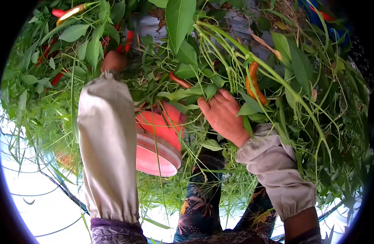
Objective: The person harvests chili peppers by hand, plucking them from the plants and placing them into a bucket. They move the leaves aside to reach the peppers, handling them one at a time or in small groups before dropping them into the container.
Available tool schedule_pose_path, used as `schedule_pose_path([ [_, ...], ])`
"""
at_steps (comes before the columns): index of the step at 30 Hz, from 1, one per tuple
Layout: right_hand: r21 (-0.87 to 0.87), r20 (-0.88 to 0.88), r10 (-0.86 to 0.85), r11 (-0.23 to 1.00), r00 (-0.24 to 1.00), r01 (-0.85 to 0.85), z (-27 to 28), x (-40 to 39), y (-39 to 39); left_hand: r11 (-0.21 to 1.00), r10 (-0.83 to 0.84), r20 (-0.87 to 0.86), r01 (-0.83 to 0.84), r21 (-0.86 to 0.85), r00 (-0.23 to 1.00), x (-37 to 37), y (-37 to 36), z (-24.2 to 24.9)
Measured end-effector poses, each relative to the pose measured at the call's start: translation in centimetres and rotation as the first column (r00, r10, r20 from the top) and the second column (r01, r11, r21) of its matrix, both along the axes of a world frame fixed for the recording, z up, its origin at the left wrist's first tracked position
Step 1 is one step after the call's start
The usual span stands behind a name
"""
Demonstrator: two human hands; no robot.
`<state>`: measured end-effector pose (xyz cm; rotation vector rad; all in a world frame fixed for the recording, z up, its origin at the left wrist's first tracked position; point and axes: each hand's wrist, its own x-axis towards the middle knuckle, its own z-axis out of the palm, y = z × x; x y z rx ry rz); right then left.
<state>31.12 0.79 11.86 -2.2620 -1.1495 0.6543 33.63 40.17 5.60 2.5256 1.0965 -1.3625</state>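
My left hand (113,62) is closed among the leaves at the upper left, its fingers mostly hidden. Red chili peppers (129,40) stick out at its fingers. My right hand (223,115) reaches palm down into the middle of the chili plant (252,55). Its fingers curl in among leaves and stems, and the fingertips are covered, so what they grip cannot be made out. Close to that hand hang an orange-brown chili pepper (254,83) on the right and a red chili pepper (180,79) on the upper left.
A red bucket (159,140) lies tilted in the grass between my arms. More chili peppers, one yellowish (71,14), show at the upper left. A blue object (337,30) stands at the upper right. My patterned trouser legs (201,199) are below.
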Motion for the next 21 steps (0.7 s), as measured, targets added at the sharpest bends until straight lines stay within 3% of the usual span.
schedule_pose_path([
  [2, 0.017, 0.002, -0.014, 1.0, 1.0, 0.014, 0.0, -0.1, 0.1, 0.997, 0.08, 0.005, -0.08, -0.007, 0.997, -0.3, -0.3, 1.3],
  [4, 0.007, -0.002, -0.01, 1.0, 1.0, 0.01, 0.4, -0.1, 0.1, 0.946, 0.134, 0.473, 0.03, -0.322, 0.871, -2.4, -0.5, 1.7],
  [5, -0.009, -0.008, -0.007, 1.0, 1.0, 0.007, 0.5, 0.0, 0.2, 0.898, 0.327, 0.311, -0.191, -0.396, 0.892, -2.3, -0.8, 2.9],
  [6, -0.004, -0.001, -0.005, 1.0, 1.0, 0.005, 0.7, 0.2, 0.2, 0.9, 0.327, 0.318, -0.19, -0.393, 0.89, -2.0, -1.3, 4.5],
  [8, -0.054, -0.02, 0.024, 0.998, 1.0, -0.025, 1.0, 0.4, 0.3, 0.731, 0.584, 0.141, -0.442, -0.52, 0.8, -1.8, -1.9, 6.9],
  [9, -0.05, -0.016, 0.027, 0.998, 1.0, -0.028, 1.0, 0.3, 0.4, 0.668, 0.646, 0.134, -0.47, -0.577, 0.752, -1.4, -2.4, 8.3],
  [12, -0.008, 0.006, -0.04, 0.999, 0.999, 0.04, 0.9, 0.0, 0.4, 0.61, 0.663, 0.107, -0.452, -0.651, 0.741, -0.9, -3.1, 10.9],
  [14, -0.013, -0.034, -0.031, 0.999, 0.999, 0.031, 1.1, 0.0, 0.3, 0.642, 0.593, 0.068, -0.42, -0.642, 0.802, -0.2, -3.3, 12.4],
  [16, 0.01, -0.029, -0.047, 0.999, 0.998, 0.047, 1.4, 0.0, 0.5, 0.786, 0.465, 0.089, -0.364, -0.499, 0.881, 1.0, -4.8, 13.8],
  [18, -0.031, -0.033, -0.016, 0.999, 0.999, 0.015, 2.0, 0.3, 0.5, 0.828, 0.425, 0.167, -0.308, -0.468, 0.89, 0.4, -5.0, 13.8],
  [21, 0.021, -0.025, -0.057, 0.998, 0.998, 0.058, 2.1, 0.1, 0.4, 0.766, 0.614, 0.528, -0.28, -0.579, 0.587, -0.4, -7.1, 15.9],
])
